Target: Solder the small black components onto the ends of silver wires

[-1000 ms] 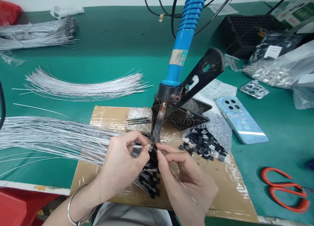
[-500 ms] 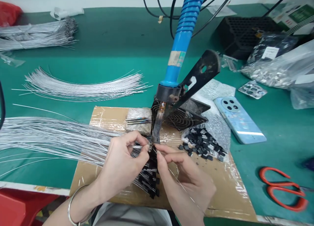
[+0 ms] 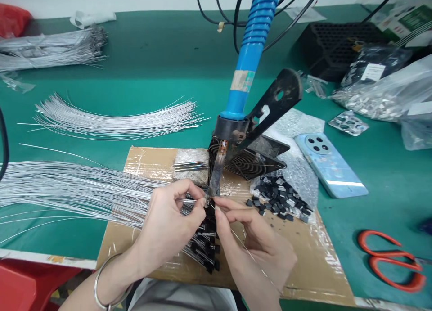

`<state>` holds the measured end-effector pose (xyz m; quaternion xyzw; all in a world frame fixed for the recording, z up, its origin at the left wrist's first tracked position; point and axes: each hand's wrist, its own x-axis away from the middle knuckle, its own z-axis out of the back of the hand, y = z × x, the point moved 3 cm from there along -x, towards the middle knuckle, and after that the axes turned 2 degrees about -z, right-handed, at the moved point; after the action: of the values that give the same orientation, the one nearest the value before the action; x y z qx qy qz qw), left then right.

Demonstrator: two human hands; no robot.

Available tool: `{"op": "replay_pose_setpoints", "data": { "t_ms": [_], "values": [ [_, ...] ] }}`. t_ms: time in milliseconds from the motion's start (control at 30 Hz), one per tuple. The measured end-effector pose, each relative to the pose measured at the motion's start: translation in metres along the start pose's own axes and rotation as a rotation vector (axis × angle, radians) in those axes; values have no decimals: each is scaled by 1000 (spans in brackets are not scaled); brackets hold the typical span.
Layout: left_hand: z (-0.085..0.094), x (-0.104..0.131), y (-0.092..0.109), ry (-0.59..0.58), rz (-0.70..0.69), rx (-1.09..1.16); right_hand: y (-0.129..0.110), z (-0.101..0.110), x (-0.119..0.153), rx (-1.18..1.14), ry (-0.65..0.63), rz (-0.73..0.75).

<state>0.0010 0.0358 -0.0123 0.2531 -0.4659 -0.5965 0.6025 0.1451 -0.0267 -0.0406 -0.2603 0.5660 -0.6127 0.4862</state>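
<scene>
A blue-handled soldering iron (image 3: 241, 90) hangs tip-down in a black metal stand (image 3: 280, 101). My left hand (image 3: 170, 223) is closed in a pinch on a thin grey wire (image 3: 185, 201), its end right by the iron's tip; a small piece at the fingertips is too small to make out. From the other side my right hand (image 3: 258, 252) pinches a strand of solder wire (image 3: 249, 253), which reaches up to the tip and trails down across the palm. Below the fingers lie several wires with black ends (image 3: 204, 248), partly hidden by my left hand.
Cardboard (image 3: 310, 261) covers the work spot on the green table (image 3: 162, 45). Loose grey wires (image 3: 74, 189) run in from the left, with a white wire bundle (image 3: 121, 122) behind. Rightward are small black pieces (image 3: 280, 196), a phone (image 3: 332, 167) and orange-handled scissors (image 3: 393, 261).
Both hands stay almost still at the iron's tip, with only a tiny shift of the left fingers. The view has moved very slightly.
</scene>
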Motion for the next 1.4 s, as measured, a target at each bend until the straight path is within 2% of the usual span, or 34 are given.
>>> {"op": "replay_pose_setpoints", "data": {
  "t_ms": [1400],
  "values": [
    [-1,1,2,-20,-18,67,-1,0,1,-14,22,-2]
  ]
}}
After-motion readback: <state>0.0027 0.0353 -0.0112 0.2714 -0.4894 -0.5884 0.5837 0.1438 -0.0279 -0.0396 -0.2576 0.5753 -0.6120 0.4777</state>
